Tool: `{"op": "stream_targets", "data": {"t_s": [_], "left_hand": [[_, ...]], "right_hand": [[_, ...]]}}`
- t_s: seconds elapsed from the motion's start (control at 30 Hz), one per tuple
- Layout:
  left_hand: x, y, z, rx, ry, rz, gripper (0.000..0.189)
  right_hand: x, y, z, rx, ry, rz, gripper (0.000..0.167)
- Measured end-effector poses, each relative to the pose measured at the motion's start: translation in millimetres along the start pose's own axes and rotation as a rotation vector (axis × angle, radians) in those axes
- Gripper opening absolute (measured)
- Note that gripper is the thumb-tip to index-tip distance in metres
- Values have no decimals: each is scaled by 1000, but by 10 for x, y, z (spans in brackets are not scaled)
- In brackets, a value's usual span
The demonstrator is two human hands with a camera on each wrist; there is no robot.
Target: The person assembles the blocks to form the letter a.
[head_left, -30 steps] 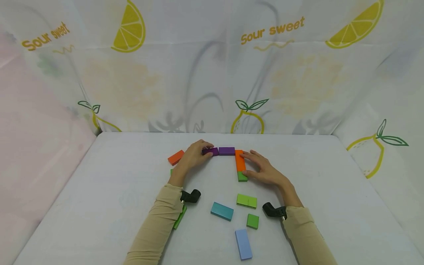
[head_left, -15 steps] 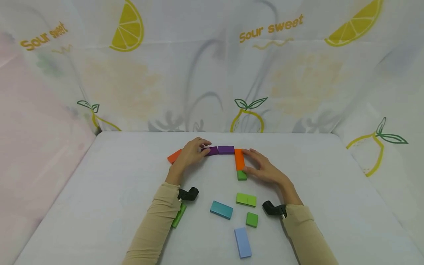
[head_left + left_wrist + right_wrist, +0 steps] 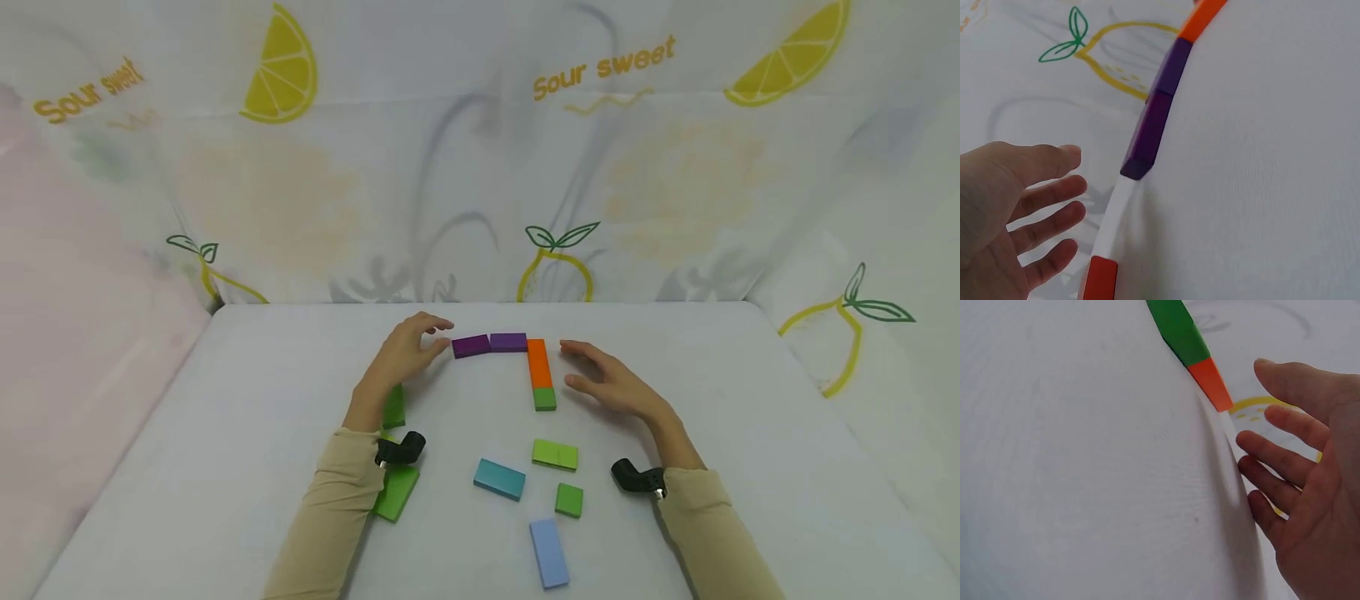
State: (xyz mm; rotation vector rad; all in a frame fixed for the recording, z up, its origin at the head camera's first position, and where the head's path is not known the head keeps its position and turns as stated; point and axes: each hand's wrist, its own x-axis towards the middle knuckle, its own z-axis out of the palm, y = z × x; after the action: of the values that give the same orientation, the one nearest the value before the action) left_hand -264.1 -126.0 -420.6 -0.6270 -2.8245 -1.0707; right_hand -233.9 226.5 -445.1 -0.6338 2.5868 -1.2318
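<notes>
1. Well beyond the orange block [image 3: 539,363], a pale cloth backdrop [image 3: 420,158] is seen, printed with lemons, lemon slices and the words "Sour sweet".
2. The orange block is carried by a white table [image 3: 712,367], which is extended on every side of it.
3. On the person's side of the orange block, one to its left and one to its right, tan sleeves [image 3: 322,508] are seen, with black wrist devices [image 3: 401,448] worn at the cuffs.
4. Left of the orange block, the left hand [image 3: 401,350] is held with thumb and fingers loosely spread, its thumb tip just beside the outer end of the dark purple block [image 3: 471,346].
5. Just right of the orange block, the right hand [image 3: 615,387] is likewise held spread, its fingertips turned toward that block's long side and kept slightly apart from it.
6. Well nearer the person than the orange block, a light blue block [image 3: 550,553] is seen; between them, somewhat leftward, a slanted teal block [image 3: 499,478], and more directly in line, a lime block [image 3: 555,454].
7. Left of the orange block, its far corner is met by a purple block [image 3: 508,342], which is adjoined by the slightly angled dark purple block; farther left, a red block [image 3: 1100,279] is separated by a gap.
8. Farther to the left and nearer the person than the orange block, two green blocks [image 3: 397,493] are partly covered by the left arm.
9. The near end of the orange block is met by a short green block [image 3: 545,399]; a square green block [image 3: 569,500] is seen apart, beyond the lime one toward the person.
</notes>
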Motion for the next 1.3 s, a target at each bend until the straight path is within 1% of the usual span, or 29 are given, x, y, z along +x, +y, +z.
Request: {"op": "stream_targets", "data": {"t_s": [0.2,0.3,0.37,0.43,0.53,0.67,0.83,1.03,1.3], "left_hand": [[-175,-195,-156,59,16,-42,28],[-252,-270,-221,111,43,-59,29],[-291,-305,-246,149,62,-73,30],[-325,-326,-260,167,74,-90,32],[-366,-353,-256,172,55,-119,36],[-381,-388,-235,166,15,-148,41],[-378,-397,-236,155,-1,-172,45],[-372,-391,-213,150,-19,-182,47],[-356,-351,-183,170,-9,-204,45]], "right_hand": [[-47,-41,-14,-10,-7,0,54],[-73,-66,-15,-19,-4,-6,49],[-98,-80,-19,-28,-3,-12,45],[-129,-87,-17,-42,-7,-26,42],[-186,-98,-1,-61,-14,-48,35],[-256,-101,37,-48,-42,-83,25],[-315,-131,81,-23,-105,-113,18],[-347,-203,102,-12,-179,-138,19],[-357,-263,132,-28,-258,-148,25]]}}
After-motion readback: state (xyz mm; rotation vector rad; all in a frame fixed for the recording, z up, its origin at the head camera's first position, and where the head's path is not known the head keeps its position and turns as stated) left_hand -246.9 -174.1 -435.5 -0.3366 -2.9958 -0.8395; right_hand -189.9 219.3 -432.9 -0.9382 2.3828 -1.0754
